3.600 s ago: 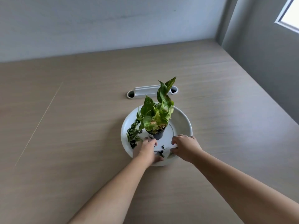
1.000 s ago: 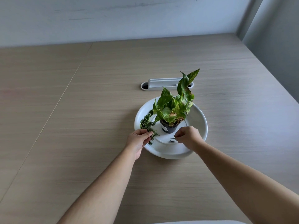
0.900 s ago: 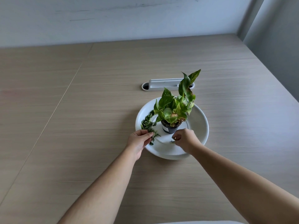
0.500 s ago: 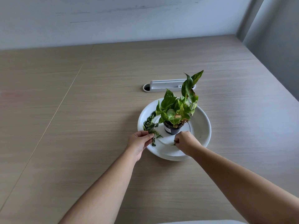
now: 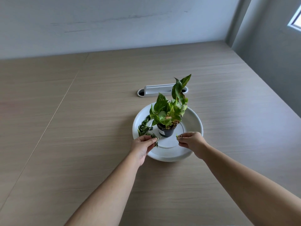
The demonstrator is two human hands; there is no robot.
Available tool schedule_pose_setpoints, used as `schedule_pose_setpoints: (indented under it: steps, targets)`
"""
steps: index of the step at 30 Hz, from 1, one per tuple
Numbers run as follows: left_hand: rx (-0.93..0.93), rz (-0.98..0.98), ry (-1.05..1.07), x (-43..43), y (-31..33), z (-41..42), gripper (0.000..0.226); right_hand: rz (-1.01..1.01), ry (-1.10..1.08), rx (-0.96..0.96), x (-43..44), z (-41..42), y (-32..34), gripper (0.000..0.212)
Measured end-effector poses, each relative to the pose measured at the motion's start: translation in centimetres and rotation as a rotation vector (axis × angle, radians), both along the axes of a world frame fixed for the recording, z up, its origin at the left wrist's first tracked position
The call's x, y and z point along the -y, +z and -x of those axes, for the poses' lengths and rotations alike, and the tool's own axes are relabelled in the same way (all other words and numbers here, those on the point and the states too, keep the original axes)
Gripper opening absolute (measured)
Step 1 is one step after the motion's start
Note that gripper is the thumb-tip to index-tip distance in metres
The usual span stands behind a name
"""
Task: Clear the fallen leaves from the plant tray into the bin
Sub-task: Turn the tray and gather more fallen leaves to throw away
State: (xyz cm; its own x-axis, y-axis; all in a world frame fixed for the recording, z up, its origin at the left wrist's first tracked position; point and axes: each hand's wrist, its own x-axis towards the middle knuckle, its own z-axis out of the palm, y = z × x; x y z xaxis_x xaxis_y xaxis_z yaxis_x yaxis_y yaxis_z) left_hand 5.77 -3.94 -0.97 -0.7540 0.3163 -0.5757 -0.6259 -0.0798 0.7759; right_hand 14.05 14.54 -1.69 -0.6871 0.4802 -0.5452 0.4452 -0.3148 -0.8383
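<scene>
**Both hands pinching leaves over the tray**

I see the white tray (image 5: pixel 193 118) on the desk (image 5: pixel 81 128), potted plant (image 5: pixel 167 115) standing in its middle. Left hand (image 5: pixel 143 146) is at the near-left rim, fingers closed on a clump of dark leaves (image 5: pixel 154 137). More fallen leaves (image 5: pixel 144 126) lie along the left rim. Right hand (image 5: pixel 189 141) hangs just in front of the pot, fingertips pinched on a small green leaf bit (image 5: pixel 177 136). White slot cover (image 5: pixel 156 91) sits behind the tray.

matt wood-grain table (image 5: pixel 97 111), smooth white tray (image 5: pixel 193 118)
</scene>
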Motion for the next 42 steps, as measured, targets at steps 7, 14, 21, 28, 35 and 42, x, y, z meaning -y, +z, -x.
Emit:
schedule_pose_setpoints:
  steps: [7,14,21,28,35,42]
  targets:
    - [-0.045,0.043,-0.109,-5.3,1.0,-6.2,0.016,0.005,-0.101,-0.099,-5.2,-7.3,1.5,0.014]
    - [-0.090,-0.048,-0.453,-20.1,3.7,-20.8,0.019,-0.026,-0.487,-0.140,-16.6,-28.9,3.5,0.012]
    - [-0.097,-0.149,-0.977,-35.0,4.2,-43.4,0.018,-0.178,-0.980,-0.056,-22.0,-57.7,4.7,0.022]
    - [-0.068,-0.035,-1.290,-40.9,0.3,-58.9,0.017,-0.110,-1.333,0.071,-18.4,-74.2,0.7,0.019]
    - [-0.041,0.229,-1.491,-41.7,-11.9,-65.4,0.022,0.086,-1.481,0.315,-12.4,-79.0,-11.8,0.022]
    - [0.000,0.516,-1.532,-40.1,-24.7,-63.6,0.019,0.316,-1.457,0.439,-9.8,-76.2,-24.6,0.015]
